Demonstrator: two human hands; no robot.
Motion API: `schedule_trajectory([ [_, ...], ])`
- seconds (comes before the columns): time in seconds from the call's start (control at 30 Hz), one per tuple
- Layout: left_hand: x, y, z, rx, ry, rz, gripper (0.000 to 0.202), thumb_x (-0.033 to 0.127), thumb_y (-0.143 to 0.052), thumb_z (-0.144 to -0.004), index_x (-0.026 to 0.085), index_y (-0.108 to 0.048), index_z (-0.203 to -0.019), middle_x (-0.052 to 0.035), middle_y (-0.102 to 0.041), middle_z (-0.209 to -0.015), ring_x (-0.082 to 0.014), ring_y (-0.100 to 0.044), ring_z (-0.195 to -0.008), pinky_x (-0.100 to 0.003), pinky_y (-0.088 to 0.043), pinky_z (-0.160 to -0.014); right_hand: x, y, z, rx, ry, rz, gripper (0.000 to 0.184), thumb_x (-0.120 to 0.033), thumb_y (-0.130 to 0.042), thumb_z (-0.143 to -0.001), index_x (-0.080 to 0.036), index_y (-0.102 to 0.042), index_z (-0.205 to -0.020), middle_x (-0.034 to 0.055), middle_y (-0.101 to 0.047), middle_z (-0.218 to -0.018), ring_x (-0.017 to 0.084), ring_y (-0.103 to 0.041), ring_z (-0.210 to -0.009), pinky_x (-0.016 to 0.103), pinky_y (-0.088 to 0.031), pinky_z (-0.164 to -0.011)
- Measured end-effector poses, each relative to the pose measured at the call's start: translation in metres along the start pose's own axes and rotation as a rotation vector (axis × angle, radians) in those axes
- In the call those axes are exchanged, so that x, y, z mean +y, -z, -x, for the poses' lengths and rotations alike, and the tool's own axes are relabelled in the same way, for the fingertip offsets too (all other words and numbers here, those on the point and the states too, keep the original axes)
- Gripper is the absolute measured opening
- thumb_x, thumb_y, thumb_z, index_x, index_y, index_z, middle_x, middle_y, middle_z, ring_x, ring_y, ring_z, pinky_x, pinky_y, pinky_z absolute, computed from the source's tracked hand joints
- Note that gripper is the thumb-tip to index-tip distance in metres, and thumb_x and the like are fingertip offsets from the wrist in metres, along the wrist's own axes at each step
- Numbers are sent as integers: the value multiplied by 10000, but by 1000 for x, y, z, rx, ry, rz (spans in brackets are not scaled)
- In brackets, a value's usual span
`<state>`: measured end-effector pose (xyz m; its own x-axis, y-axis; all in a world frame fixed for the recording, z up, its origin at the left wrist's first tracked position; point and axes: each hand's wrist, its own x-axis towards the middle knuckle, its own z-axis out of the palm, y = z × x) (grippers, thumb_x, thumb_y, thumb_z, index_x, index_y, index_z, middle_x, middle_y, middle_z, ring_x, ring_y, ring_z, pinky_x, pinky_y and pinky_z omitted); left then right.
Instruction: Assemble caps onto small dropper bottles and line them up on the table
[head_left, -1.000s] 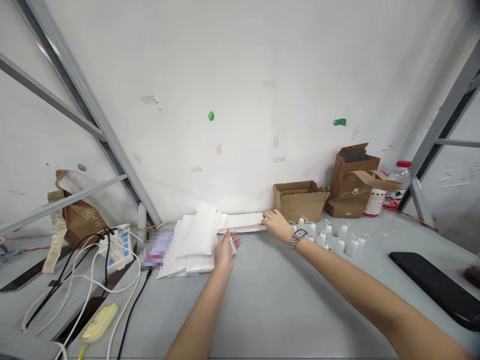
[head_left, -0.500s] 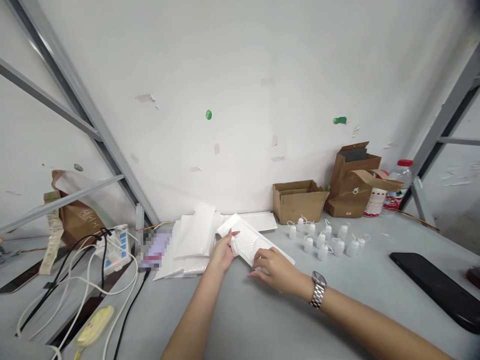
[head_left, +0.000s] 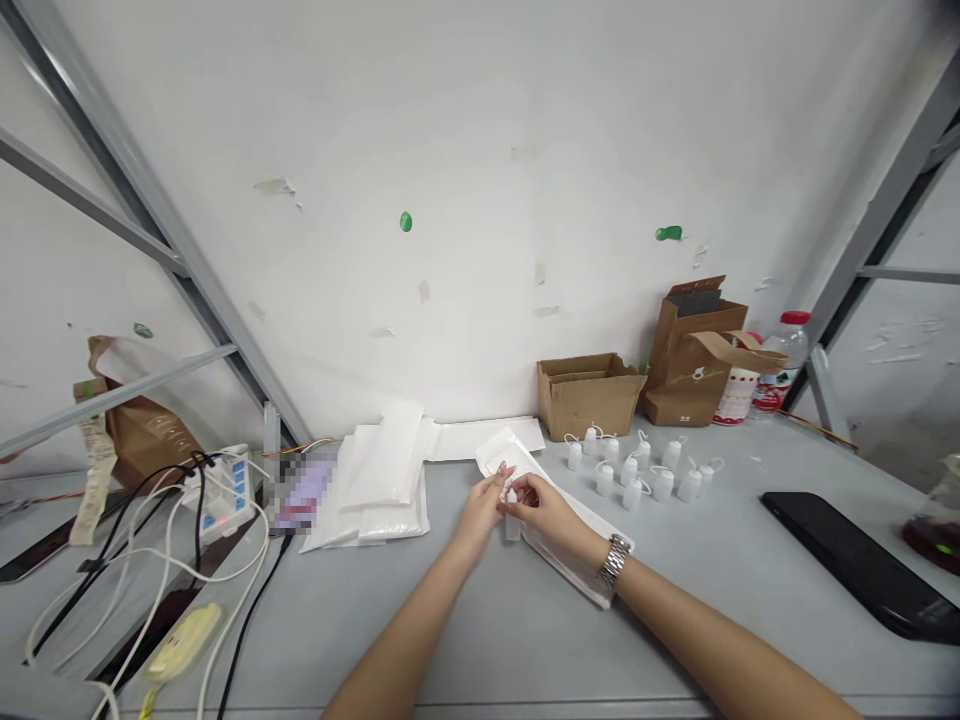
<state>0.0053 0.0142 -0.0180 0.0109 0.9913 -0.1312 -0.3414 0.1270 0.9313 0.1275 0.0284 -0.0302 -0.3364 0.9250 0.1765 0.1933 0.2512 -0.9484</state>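
Note:
My left hand (head_left: 482,508) and my right hand (head_left: 541,505) meet at the middle of the grey table, both pinching a small white dropper bottle (head_left: 511,512) held upright between them. Under my right wrist lies a white padded bubble bag (head_left: 525,462), slanting from back left to front right. A steel watch (head_left: 616,560) is on my right wrist. A stack of more white padded bags (head_left: 384,478) lies to the left of my hands. Several small white bottles (head_left: 634,473) with tethered caps stand to the right.
A small open cardboard box (head_left: 588,393), brown paper bags (head_left: 694,360) and a red-capped bottle (head_left: 780,355) line the back wall. A black flat device (head_left: 855,562) lies at right. A power strip (head_left: 219,490) and cables (head_left: 157,585) crowd the left. Metal frame bars (head_left: 135,180) stand at both sides.
My right hand drew one padded bag from the back wall toward the table's middle. Both hands then came together in front, and the small bottle is now pinched between them.

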Motion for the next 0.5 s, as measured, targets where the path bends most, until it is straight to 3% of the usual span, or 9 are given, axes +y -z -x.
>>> schedule_trajectory([
  [0.17, 6, 24, -15, 176, -90, -33, 617, 369, -733, -563, 182, -562, -1126, -85, -647, -944, -167, -607, -753, -269, -490, -641, -1, 9, -4, -30, -94, -236, 283, -402, -615, -666, -181, -485, -784, -50, -461, -658, 87, -438, -509, 237, -362, -503],
  [0.27, 10, 39, -22, 223, -108, -10, 971, 272, -770, -529, 325, -236, -1339, -64, -621, -1033, -153, -609, -731, -289, -505, -619, -1, 17, -8, 60, -81, -322, 328, -449, -617, -649, -191, -468, -785, -52, -459, -657, 80, -436, -480, 237, -367, -481],
  [0.37, 10, 43, -23, 243, -60, -56, 1194, 239, -783, -515, 280, 47, -1371, -88, -655, -921, -168, -619, -677, -298, -506, -574, -3, 25, -12, 165, -52, -380, 356, -480, -606, -651, -201, -458, -814, -32, -493, -707, 95, -483, -514, 254, -408, -510],
  [0.43, 9, 39, -19, 215, -15, -128, 1198, 256, -789, -503, 213, 26, -1379, -84, -673, -799, -182, -622, -634, -288, -496, -545, -6, 31, -13, 222, -26, -406, 399, -482, -612, -647, -208, -448, -888, -27, -506, -716, 105, -503, -518, 270, -428, -523],
  [0.5, 7, 30, -13, 79, 37, -200, 1062, 280, -794, -483, 177, -198, -1357, -82, -680, -742, -192, -625, -611, -275, -481, -528, -10, 35, -13, 272, 31, -405, 455, -460, -611, -666, -221, -417, -1000, -28, -509, -717, 112, -512, -511, 279, -439, -526],
])
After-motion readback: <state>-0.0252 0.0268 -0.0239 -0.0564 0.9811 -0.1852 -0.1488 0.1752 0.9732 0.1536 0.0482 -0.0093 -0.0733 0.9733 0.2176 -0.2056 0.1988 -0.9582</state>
